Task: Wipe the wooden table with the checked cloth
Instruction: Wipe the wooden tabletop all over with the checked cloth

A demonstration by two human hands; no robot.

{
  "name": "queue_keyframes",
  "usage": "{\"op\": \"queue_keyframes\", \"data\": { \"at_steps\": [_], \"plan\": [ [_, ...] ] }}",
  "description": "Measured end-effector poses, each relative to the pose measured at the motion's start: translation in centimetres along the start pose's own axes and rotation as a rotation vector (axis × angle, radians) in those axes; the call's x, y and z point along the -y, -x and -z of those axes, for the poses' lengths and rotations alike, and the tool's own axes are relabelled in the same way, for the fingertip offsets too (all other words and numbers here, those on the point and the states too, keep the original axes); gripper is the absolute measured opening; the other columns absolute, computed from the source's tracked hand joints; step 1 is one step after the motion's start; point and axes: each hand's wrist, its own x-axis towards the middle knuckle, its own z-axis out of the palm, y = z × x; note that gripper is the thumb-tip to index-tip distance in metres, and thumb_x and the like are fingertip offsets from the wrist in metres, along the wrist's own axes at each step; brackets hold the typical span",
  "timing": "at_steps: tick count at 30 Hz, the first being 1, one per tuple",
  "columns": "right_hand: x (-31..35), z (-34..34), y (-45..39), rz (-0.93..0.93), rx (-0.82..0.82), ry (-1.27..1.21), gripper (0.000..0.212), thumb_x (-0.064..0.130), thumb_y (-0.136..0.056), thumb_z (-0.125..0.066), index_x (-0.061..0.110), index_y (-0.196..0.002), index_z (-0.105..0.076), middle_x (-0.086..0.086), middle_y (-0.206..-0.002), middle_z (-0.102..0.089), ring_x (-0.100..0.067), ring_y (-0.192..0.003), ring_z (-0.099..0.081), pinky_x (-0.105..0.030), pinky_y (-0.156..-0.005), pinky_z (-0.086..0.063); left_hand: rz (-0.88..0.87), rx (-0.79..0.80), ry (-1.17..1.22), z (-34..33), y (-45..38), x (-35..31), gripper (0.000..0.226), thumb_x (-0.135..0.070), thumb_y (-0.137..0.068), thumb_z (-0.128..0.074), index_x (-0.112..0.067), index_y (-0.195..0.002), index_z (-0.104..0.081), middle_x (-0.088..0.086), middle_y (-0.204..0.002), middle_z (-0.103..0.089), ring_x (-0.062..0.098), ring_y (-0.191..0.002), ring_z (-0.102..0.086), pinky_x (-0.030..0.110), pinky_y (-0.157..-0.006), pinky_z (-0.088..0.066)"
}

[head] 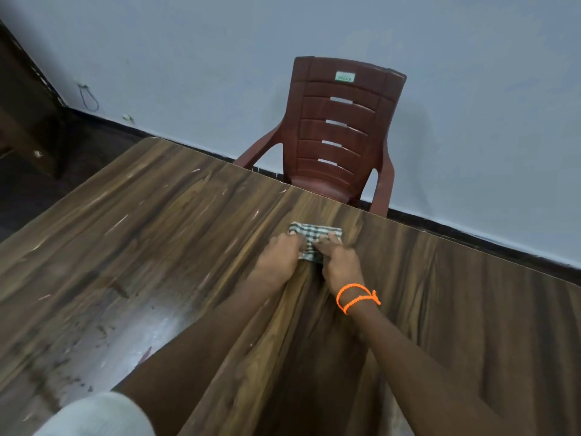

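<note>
Checked cloth (315, 239), folded small, lies flat on the wooden table (176, 221) near its far edge, right under both hands. Left hand (278, 259) sits on the cloth's left part, fingers laid forward over it, pressing down, fingertips near the far left corner. Right hand (338, 262) is on the cloth's right part, fingers stretched along the fabric and pressing. Neither hand curls round the cloth; both look flattened out on it, though motion blur makes finger detail soft. Hands nearly touch each other in the middle of the cloth. Far strip of the cloth shows beyond the fingertips; near edge pokes out between the wrists. Orange thread band (355, 298) wraps the right wrist. White sleeve (100, 413) at the lower left. Brown plastic chair (336, 133) stands just behind the table's far edge, against the pale wall (471, 89). Pale smudges and dark specks mark the tabletop at left.
</note>
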Motion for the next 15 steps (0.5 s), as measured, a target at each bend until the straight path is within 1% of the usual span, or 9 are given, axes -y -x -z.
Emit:
{"op": "queue_keyframes", "data": {
  "at_steps": [3, 5, 7, 10, 12, 15],
  "plan": [
    [-1.2, 0.9, 2.9, -0.005, -0.037, 0.033, 0.056, -0.016, -0.073, -0.050, 0.016, -0.116, -0.067, -0.004, -0.132, -0.058, -0.016, -0.132, -0.042, -0.022, -0.108, -0.028, -0.085, -0.021, -0.053, -2.0, 2.6, -1.6, 0.023, -0.016, -0.100, -0.042, -0.019, -0.117, -0.058, 0.011, -0.117, -0.062, 0.033, -0.105, -0.062, 0.043, -0.086, -0.050],
    [-2.1, 2.0, 4.2, -0.051, -0.059, 0.053, 0.058, -0.016, -0.071, -0.051, 0.017, -0.116, -0.067, -0.003, -0.131, -0.059, -0.014, -0.131, -0.044, -0.020, -0.108, -0.026, -0.113, -0.042, -0.128, -3.2, 3.4, -3.5, 0.026, -0.013, -0.102, -0.040, -0.016, -0.124, -0.053, 0.011, -0.125, -0.057, 0.032, -0.107, -0.063, 0.043, -0.085, -0.051],
    [-2.5, 2.7, 4.5, -0.069, -0.084, 0.066, 0.058, -0.016, -0.069, -0.052, 0.017, -0.114, -0.068, -0.003, -0.128, -0.061, -0.014, -0.129, -0.046, -0.021, -0.107, -0.029, -0.129, -0.090, -0.148, -4.1, 3.4, -4.9, 0.029, -0.011, -0.102, -0.037, -0.011, -0.128, -0.050, 0.012, -0.127, -0.057, 0.031, -0.108, -0.064, 0.043, -0.084, -0.052],
    [-1.9, 2.7, 3.2, -0.102, -0.118, 0.059, 0.058, -0.015, -0.068, -0.053, 0.018, -0.113, -0.069, -0.005, -0.124, -0.064, -0.016, -0.127, -0.049, -0.021, -0.106, -0.031, -0.131, -0.132, -0.162, -3.9, 2.4, -4.9, 0.029, -0.010, -0.101, -0.038, -0.013, -0.128, -0.049, 0.011, -0.124, -0.060, 0.031, -0.110, -0.063, 0.042, -0.084, -0.053],
    [-0.4, 1.9, 1.8, -0.123, -0.119, 0.019, 0.054, -0.012, -0.071, -0.051, 0.018, -0.112, -0.069, -0.008, -0.125, -0.064, -0.019, -0.127, -0.050, -0.022, -0.106, -0.032, -0.077, -0.134, -0.159, -3.3, 1.7, -3.5, 0.031, -0.010, -0.102, -0.037, -0.016, -0.130, -0.048, 0.010, -0.126, -0.059, 0.031, -0.109, -0.064, 0.043, -0.085, -0.053],
    [2.6, 0.4, 1.2, -0.121, -0.097, -0.034, 0.051, -0.010, -0.072, -0.051, 0.019, -0.110, -0.070, -0.013, -0.129, -0.060, -0.026, -0.122, -0.054, -0.031, -0.100, -0.043, 0.021, -0.100, -0.119, -2.2, 2.0, -1.1, 0.037, -0.012, -0.103, -0.037, -0.022, -0.136, -0.048, 0.009, -0.130, -0.057, 0.031, -0.110, -0.063, 0.043, -0.088, -0.051]
  ]
}}
